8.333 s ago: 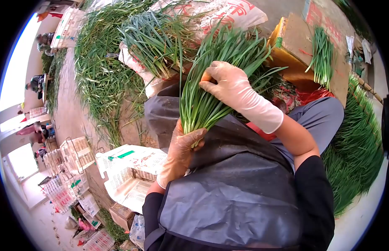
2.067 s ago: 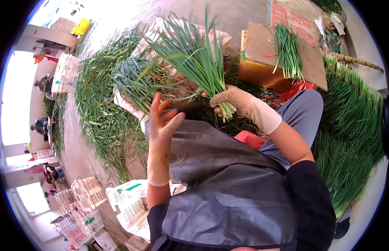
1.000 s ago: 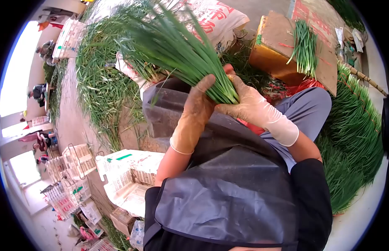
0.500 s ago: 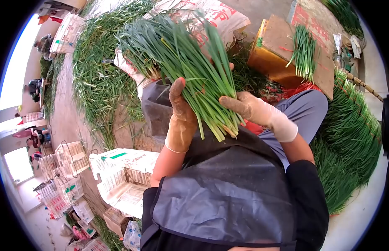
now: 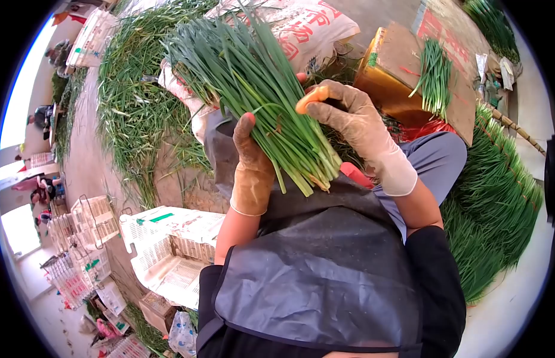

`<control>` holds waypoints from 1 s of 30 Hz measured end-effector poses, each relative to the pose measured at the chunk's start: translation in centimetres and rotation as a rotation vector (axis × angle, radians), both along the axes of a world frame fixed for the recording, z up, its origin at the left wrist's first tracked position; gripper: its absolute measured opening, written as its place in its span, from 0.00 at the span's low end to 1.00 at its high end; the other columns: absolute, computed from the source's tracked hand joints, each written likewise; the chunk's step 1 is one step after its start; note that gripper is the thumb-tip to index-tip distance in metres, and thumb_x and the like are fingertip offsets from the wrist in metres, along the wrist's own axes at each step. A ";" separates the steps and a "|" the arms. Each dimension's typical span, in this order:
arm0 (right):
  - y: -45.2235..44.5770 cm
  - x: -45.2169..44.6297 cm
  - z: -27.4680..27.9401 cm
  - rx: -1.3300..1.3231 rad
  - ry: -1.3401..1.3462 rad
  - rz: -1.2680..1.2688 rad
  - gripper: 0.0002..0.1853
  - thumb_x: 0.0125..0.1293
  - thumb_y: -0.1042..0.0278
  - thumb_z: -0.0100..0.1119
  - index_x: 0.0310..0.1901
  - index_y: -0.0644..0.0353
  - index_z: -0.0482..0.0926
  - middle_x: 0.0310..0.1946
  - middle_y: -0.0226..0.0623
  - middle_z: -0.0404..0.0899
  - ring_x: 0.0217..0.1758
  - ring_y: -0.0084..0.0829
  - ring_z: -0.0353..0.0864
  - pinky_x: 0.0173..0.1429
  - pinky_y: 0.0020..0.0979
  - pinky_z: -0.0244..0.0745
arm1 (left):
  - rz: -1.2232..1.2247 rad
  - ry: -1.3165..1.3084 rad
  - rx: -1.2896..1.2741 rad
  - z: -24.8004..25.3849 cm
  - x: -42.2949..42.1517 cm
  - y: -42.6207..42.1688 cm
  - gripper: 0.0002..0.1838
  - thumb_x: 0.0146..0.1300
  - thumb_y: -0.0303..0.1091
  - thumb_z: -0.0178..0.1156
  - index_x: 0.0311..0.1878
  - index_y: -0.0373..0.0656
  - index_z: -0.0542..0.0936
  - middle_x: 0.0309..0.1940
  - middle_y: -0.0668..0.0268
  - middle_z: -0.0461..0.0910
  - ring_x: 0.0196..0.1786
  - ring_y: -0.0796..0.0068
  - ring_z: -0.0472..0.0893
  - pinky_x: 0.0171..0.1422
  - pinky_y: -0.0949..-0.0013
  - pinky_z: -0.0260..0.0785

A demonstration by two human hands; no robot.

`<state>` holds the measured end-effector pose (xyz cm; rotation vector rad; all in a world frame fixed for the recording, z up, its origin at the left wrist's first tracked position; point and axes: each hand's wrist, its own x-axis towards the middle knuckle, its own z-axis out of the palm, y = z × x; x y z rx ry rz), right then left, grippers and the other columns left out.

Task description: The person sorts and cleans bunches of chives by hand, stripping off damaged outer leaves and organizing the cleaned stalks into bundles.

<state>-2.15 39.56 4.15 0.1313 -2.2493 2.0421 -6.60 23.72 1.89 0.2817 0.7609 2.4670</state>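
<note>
A large bunch of long green leafy stalks (image 5: 262,101) slants across my lap, its pale cut ends at the lower right. My left hand (image 5: 252,164), in a soiled translucent glove, supports the bunch from its left side and underneath, thumb up; its other fingers are mostly hidden. Just right of the stalks is my right hand (image 5: 349,119), also gloved, with thumb and forefinger curled together near the leaves. Orange shows at its bare or covered fingertip, and I cannot make out whether anything is pinched there. Beneath lies a dark apron (image 5: 319,262).
A smaller bunch (image 5: 434,80) lies on a cardboard-topped box (image 5: 403,56) at upper right. Many stalks (image 5: 498,197) are stacked at right. Loose greens (image 5: 134,101) cover the floor at left, near a white crate (image 5: 176,253). Behind is a printed sack (image 5: 313,30).
The right hand has risen from the cut ends to beside the middle of the bunch, its fingers now curled. The left hand still supports the stalks, which were held upright by the right hand earlier.
</note>
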 end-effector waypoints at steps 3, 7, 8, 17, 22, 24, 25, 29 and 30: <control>-1.2 0.1 1.2 0.376 0.264 -0.139 0.13 0.59 0.66 0.62 0.45 0.58 0.78 0.36 0.39 0.76 0.43 0.39 0.77 0.50 0.35 0.72 | 0.005 0.002 -0.039 -1.3 -0.4 -1.2 0.48 0.47 0.55 0.64 0.67 0.36 0.61 0.61 0.47 0.68 0.60 0.55 0.73 0.66 0.56 0.66; -2.1 -1.7 0.2 0.799 0.488 -0.076 0.16 0.56 0.64 0.63 0.46 0.55 0.79 0.35 0.39 0.76 0.45 0.41 0.77 0.49 0.36 0.73 | 0.091 -0.125 -0.099 -2.9 -0.2 -2.4 0.47 0.48 0.53 0.65 0.67 0.36 0.60 0.63 0.46 0.66 0.62 0.55 0.72 0.68 0.56 0.64; -2.0 -1.8 0.0 0.729 0.446 -0.096 0.11 0.58 0.66 0.62 0.43 0.56 0.81 0.35 0.37 0.76 0.44 0.38 0.77 0.48 0.33 0.72 | 0.068 -0.046 -0.058 -1.6 -0.2 -2.1 0.47 0.48 0.53 0.65 0.68 0.36 0.60 0.64 0.45 0.65 0.63 0.55 0.71 0.68 0.56 0.63; -3.2 -2.3 0.6 0.616 0.450 -0.135 0.19 0.55 0.67 0.64 0.50 0.53 0.77 0.43 0.38 0.74 0.45 0.38 0.76 0.46 0.35 0.73 | 0.194 -0.003 -0.176 -1.7 -0.6 -3.2 0.48 0.47 0.52 0.67 0.68 0.37 0.60 0.64 0.44 0.64 0.64 0.52 0.70 0.70 0.55 0.62; -2.6 -2.8 -0.5 0.363 0.371 0.046 0.10 0.56 0.68 0.64 0.41 0.57 0.83 0.37 0.34 0.77 0.47 0.33 0.77 0.57 0.34 0.70 | 0.114 0.150 -0.016 -0.8 -1.5 -2.7 0.47 0.48 0.54 0.65 0.67 0.36 0.61 0.62 0.49 0.68 0.62 0.51 0.71 0.67 0.55 0.65; -1.8 -1.7 0.3 -0.446 -0.069 0.122 0.06 0.61 0.71 0.62 0.38 0.62 0.84 0.40 0.30 0.80 0.50 0.25 0.75 0.60 0.29 0.67 | 0.141 0.093 -0.029 -0.2 -1.3 -2.7 0.47 0.48 0.54 0.65 0.67 0.36 0.61 0.61 0.47 0.67 0.62 0.51 0.71 0.66 0.55 0.66; -1.6 -1.4 0.1 -0.620 -0.160 0.127 0.07 0.61 0.73 0.61 0.40 0.64 0.84 0.42 0.29 0.80 0.51 0.24 0.76 0.59 0.26 0.67 | 0.154 0.034 -0.041 0.0 -1.2 -2.8 0.47 0.48 0.55 0.65 0.67 0.36 0.61 0.61 0.46 0.67 0.62 0.51 0.71 0.66 0.55 0.67; -0.8 -0.9 -0.9 -0.519 -0.044 0.100 0.08 0.60 0.71 0.63 0.40 0.64 0.83 0.43 0.35 0.81 0.48 0.28 0.78 0.56 0.27 0.71 | 0.161 -0.160 0.017 -1.8 -2.8 -3.5 0.34 0.52 0.42 0.65 0.60 0.33 0.69 0.50 0.52 0.76 0.52 0.54 0.78 0.58 0.55 0.72; -0.5 -0.7 -1.0 -0.560 -0.014 0.083 0.09 0.59 0.70 0.64 0.40 0.64 0.82 0.44 0.39 0.81 0.48 0.31 0.79 0.55 0.30 0.73 | 0.150 -0.253 0.107 -1.9 -3.1 -3.8 0.25 0.53 0.33 0.63 0.54 0.33 0.73 0.43 0.55 0.79 0.45 0.57 0.80 0.55 0.57 0.74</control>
